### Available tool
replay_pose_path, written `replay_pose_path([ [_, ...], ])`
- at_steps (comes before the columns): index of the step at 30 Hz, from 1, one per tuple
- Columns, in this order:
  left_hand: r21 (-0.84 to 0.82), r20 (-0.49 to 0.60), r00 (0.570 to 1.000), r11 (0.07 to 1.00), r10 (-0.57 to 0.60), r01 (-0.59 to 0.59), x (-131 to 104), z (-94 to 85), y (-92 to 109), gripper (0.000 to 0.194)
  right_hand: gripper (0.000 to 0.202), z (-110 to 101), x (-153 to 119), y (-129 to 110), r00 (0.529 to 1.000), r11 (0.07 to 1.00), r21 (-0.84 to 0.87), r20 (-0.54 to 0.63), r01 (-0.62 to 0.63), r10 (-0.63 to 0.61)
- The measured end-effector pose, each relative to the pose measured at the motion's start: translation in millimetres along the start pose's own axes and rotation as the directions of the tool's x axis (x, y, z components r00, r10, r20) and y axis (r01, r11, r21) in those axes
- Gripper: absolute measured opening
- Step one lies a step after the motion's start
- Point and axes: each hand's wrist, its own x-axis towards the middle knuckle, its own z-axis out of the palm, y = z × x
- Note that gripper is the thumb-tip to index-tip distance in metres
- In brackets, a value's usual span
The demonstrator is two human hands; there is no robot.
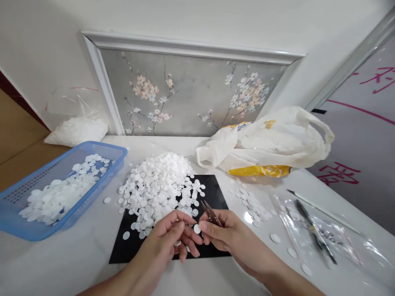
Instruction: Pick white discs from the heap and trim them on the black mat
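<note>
My right hand grips a pair of tweezers, tips pointing up and away. At its thumb and fingertips is a small white disc, close to the fingers of my left hand. That left hand is loosely curled, palm partly up, with another white disc showing between its fingers; how many it holds is hidden. Both hands are above the near part of a black mat. Just beyond them, a large heap of white discs covers much of the mat.
On the left stands a blue basket partly filled with discs, a clear bag behind it. A white and yellow plastic bag lies at the back right. Loose discs, a pen and clear plastic bags are on the right.
</note>
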Motion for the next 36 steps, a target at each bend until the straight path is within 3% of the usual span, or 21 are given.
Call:
replay_pose_path([
  [3, -0.015, 0.004, 1.000, 1.000, -0.013, 0.013, -2, 1.3, 1, 0.026, 0.039, 1, 0, 0, 1.000, 1.000, -0.028, -0.018, 0.004, -0.004],
  [7, -0.034, -0.011, 0.998, 0.998, -0.059, 0.058, -3, 1.4, 0, 0.030, 0.030, 6, -2, -4, 0.990, 0.971, -0.230, -0.103, 0.071, -0.097],
  [11, 0.007, -0.022, 0.997, 0.997, -0.072, 0.072, -1, -0.2, 0, 0.018, 0.019, 9, -5, -8, 0.990, 0.939, -0.331, -0.065, 0.093, -0.121],
  [15, 0.086, -0.033, 0.998, 0.995, -0.045, 0.048, 0, -2.6, 2, 0.014, 0.018, -4, -5, -11, 0.960, 0.862, -0.493, -0.168, 0.115, -0.224],
  [19, 0.146, -0.021, 0.999, 0.988, -0.049, 0.052, 1, -5.7, 0, 0.019, 0.024, -23, -3, -10, 0.926, 0.768, -0.640, -0.278, 0.018, -0.253],
  [23, 0.108, -0.041, 0.997, 0.992, -0.066, 0.070, 3, -7.3, -1, 0.020, 0.015, -28, 2, -5, 0.938, 0.696, -0.718, -0.219, 0.033, -0.270],
  [29, 0.129, -0.038, 0.997, 0.989, -0.071, 0.076, 5, -6.1, 2, 0.023, 0.013, -19, 5, 0, 0.963, 0.625, -0.773, -0.073, 0.111, -0.260],
  [36, 0.049, -0.122, 0.986, 0.992, -0.113, 0.120, 3, -7.5, 2, 0.025, 0.010, -20, 6, 3, 0.954, 0.602, -0.793, -0.102, 0.094, -0.283],
])
